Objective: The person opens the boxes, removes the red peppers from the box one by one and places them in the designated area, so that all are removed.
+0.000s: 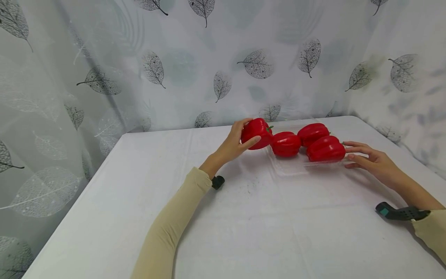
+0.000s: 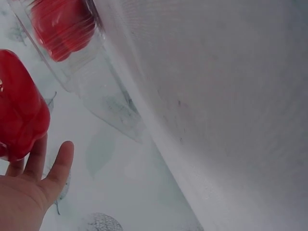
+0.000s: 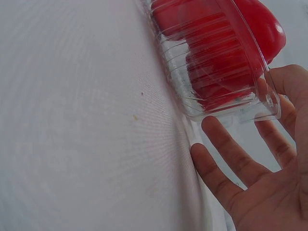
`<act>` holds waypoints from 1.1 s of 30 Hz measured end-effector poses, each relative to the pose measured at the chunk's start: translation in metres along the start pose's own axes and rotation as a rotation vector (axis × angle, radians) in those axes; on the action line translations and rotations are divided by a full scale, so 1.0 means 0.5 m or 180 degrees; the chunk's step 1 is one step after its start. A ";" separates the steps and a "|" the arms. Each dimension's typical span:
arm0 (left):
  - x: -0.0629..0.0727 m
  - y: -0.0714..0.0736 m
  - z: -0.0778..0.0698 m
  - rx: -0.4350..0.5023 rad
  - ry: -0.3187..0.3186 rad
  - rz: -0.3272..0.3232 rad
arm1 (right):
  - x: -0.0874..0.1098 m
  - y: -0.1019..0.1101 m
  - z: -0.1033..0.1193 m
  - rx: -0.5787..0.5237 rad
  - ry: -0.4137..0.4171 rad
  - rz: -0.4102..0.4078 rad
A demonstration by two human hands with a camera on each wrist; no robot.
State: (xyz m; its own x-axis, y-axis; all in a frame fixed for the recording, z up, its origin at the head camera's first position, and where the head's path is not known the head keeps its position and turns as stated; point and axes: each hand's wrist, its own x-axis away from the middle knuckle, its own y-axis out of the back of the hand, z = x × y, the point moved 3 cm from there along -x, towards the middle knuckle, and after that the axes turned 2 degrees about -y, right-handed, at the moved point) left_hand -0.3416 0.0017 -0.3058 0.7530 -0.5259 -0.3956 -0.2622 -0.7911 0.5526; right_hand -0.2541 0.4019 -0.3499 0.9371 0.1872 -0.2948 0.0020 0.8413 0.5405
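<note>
My left hand (image 1: 231, 142) grips a red bell pepper (image 1: 257, 134), fingers behind it and thumb along its front, at the left end of a clear plastic tray (image 1: 286, 169). Its green stem points right. In the left wrist view, the held pepper (image 2: 21, 108) is cut off by the frame edge. Three more red bell peppers (image 1: 285, 144) lie in the tray. My right hand (image 1: 374, 164) is at the tray's right end, fingers spread and loosely bent. In the right wrist view, fingertips reach the rim of the tray (image 3: 226, 113), beside the peppers (image 3: 219, 57).
A white-covered table (image 1: 265, 224) lies under everything. Behind it and at both sides hangs a pale curtain (image 1: 188, 66) with a leaf print. Dark bands (image 1: 402, 212) sit at the wrists, by the beige sleeves.
</note>
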 end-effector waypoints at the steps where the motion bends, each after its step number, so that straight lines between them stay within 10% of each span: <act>1: 0.000 0.001 0.001 0.0000 0.0005 -0.0003 | 0.000 0.000 0.000 0.0001 -0.0003 0.0000; 33: 0.003 0.029 0.039 -0.0125 0.0263 -0.0169 | -0.005 -0.004 -0.006 0.0057 -0.0097 -0.0053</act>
State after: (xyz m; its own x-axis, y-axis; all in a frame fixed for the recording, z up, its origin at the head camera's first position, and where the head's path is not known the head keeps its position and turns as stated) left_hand -0.3561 -0.0168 -0.3125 0.8128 -0.4547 -0.3642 -0.1980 -0.8035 0.5614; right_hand -0.2575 0.4015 -0.3528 0.9471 0.1575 -0.2798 0.0236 0.8349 0.5499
